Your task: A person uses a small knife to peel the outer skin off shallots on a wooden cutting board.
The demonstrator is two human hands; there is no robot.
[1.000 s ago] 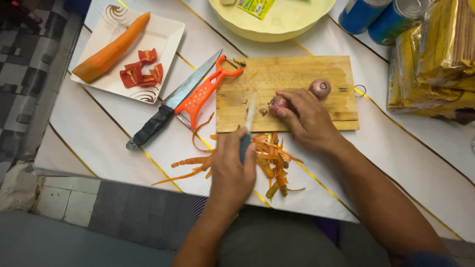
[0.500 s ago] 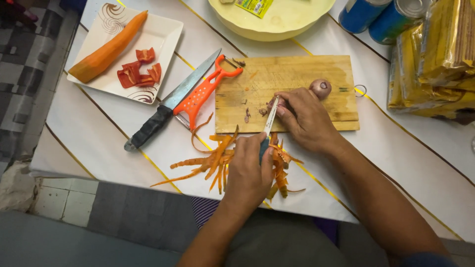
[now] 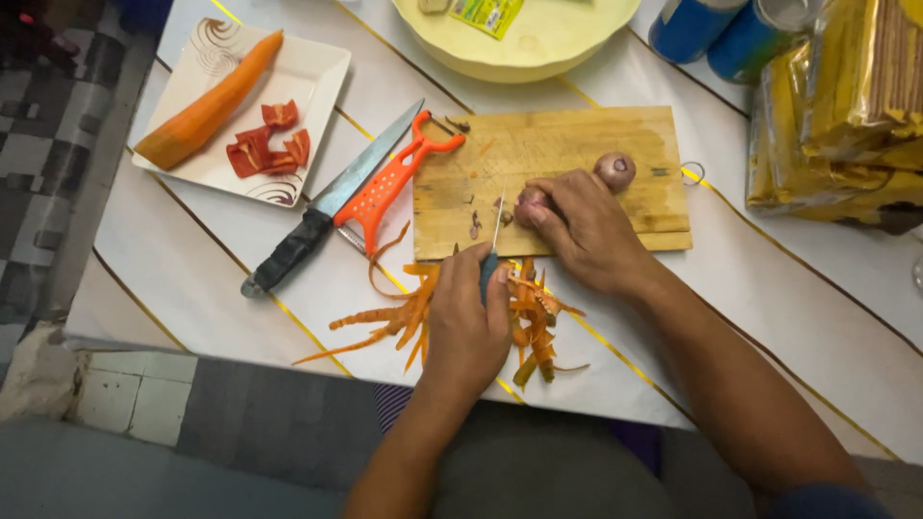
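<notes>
My left hand [image 3: 468, 327] grips a small knife [image 3: 497, 223] with a blue handle. Its thin blade points up over the near edge of the wooden cutting board [image 3: 548, 139]. My right hand [image 3: 588, 231] rests on the board, and its fingertips press down on a small purple shallot [image 3: 528, 203] just right of the blade tip. A second shallot [image 3: 615, 170] lies loose on the board above my right hand. Orange carrot peels [image 3: 385, 322] are heaped on the white table under and around my left hand.
An orange peeler [image 3: 389, 183] and a large black-handled knife [image 3: 327, 207] lie left of the board. A white square plate [image 3: 317, 77] holds a peeled carrot [image 3: 207, 106] and red pepper pieces [image 3: 269, 149]. A yellow bowl [image 3: 538, 48], blue cans [image 3: 721, 34] and yellow packets [image 3: 846, 106] stand behind.
My left hand shifted right and then slightly back with the small knife, and the blade went from tilted to nearly upright beside the shallot. My right hand stayed on the shallot.
</notes>
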